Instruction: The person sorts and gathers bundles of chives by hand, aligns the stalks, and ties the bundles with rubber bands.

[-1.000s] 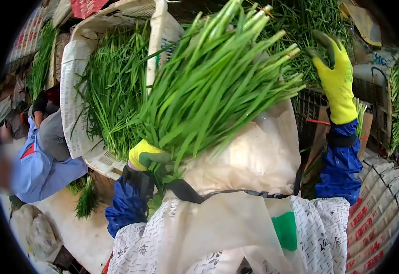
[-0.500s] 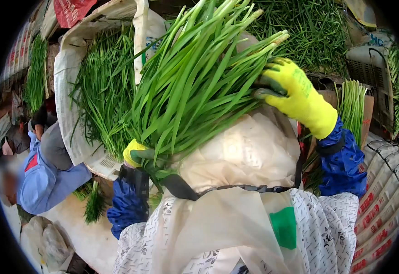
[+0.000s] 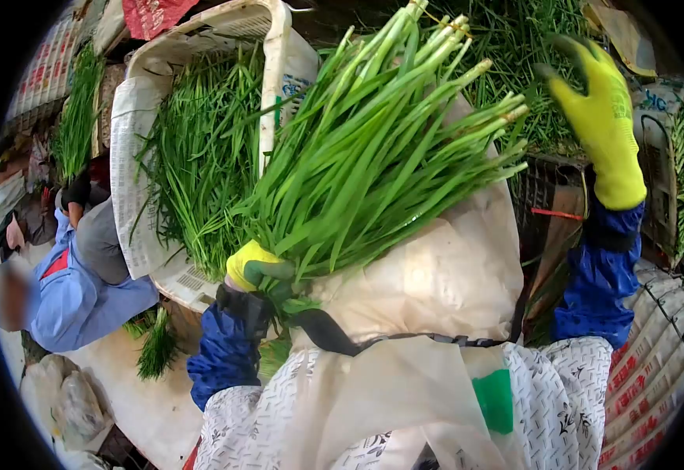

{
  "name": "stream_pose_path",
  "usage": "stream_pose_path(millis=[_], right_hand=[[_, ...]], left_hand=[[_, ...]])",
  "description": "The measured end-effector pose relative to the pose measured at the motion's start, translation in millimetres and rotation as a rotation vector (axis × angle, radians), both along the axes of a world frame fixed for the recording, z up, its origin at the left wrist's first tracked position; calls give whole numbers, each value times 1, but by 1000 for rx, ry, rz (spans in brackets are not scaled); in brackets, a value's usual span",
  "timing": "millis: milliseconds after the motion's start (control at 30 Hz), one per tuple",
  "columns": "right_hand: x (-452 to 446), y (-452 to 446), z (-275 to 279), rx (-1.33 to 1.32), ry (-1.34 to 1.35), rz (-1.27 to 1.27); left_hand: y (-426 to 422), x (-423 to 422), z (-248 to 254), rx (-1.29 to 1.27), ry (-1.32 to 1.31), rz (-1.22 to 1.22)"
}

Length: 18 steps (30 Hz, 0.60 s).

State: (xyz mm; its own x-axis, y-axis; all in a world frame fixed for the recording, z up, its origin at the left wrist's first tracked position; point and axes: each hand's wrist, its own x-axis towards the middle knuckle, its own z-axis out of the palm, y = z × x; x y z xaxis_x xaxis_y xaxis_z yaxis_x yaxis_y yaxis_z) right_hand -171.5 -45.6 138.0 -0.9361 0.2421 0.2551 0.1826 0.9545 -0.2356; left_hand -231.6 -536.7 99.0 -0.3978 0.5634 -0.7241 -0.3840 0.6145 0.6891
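Note:
A large loose bunch of garlic chives [image 3: 350, 180] lies slantwise across my lap, pale stem ends up and to the right. My left hand [image 3: 260, 268], in a yellow glove with a dark palm, is closed around the leafy lower end. Raised at the upper right, my right hand [image 3: 610, 117] wears a matching glove and holds nothing. Its fingers are spread and somewhat blurred, apart from the bunch. Beneath the bunch is a beige plastic apron [image 3: 428, 258] over my knees.
A whitish plastic crate [image 3: 132, 133] of green leaves stands left of the bunch. Cut greens [image 3: 514, 47] are heaped behind. At the left sits another person in blue [image 3: 95, 298], near a small green bundle [image 3: 156, 352]. Ribbed sacking [image 3: 659, 368] lines the right side.
My right hand has left the stem ends, moving up and right with its fingers spreading. The stems now lie more fanned toward the right. My left hand keeps its grip.

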Motion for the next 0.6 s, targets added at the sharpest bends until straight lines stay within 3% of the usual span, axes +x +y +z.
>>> stream_pose_path(millis=[67,100,133,167,200,233,267,333,367,433,500,533,567,600], right_hand=[[-4,-27,5,-128,-201,310],[-19,-44,-1,-19,-413,333],[-28,-62,-27,-18,-228,330],[-40,-76,-37,-42,-338,303],[-53,-80,-45,-318,-405,362],[-47,-83,-50,-519,-134,323],[-45,-77,-66,-508,-32,401],[-47,-74,-66,-839,-166,250],[-39,-78,-65,-812,-141,75],[-36,-69,-68,-1096,-138,91],[-39,-47,-77,-1037,-184,21],[-41,-36,-82,-1098,74,34],[-41,-13,-85,-1158,130,-80],[-40,19,-96,-1042,142,-237]], left_hand=[[-13,0,-20,53,-79,24],[-7,-1,-19,69,-51,9],[-2,-3,-17,85,-22,-5],[0,-2,-17,65,-38,23],[-2,1,-15,40,-54,55],[-11,3,-19,68,-46,62],[-21,5,-23,97,-38,68],[-49,7,-47,223,84,-43],[-52,7,-50,263,176,-126],[-34,-2,-34,278,449,-388],[-30,-7,-33,274,498,-458],[-24,-7,-29,243,456,-441],[-16,-6,-22,135,218,-285],[-6,-4,-13,23,9,-89]])
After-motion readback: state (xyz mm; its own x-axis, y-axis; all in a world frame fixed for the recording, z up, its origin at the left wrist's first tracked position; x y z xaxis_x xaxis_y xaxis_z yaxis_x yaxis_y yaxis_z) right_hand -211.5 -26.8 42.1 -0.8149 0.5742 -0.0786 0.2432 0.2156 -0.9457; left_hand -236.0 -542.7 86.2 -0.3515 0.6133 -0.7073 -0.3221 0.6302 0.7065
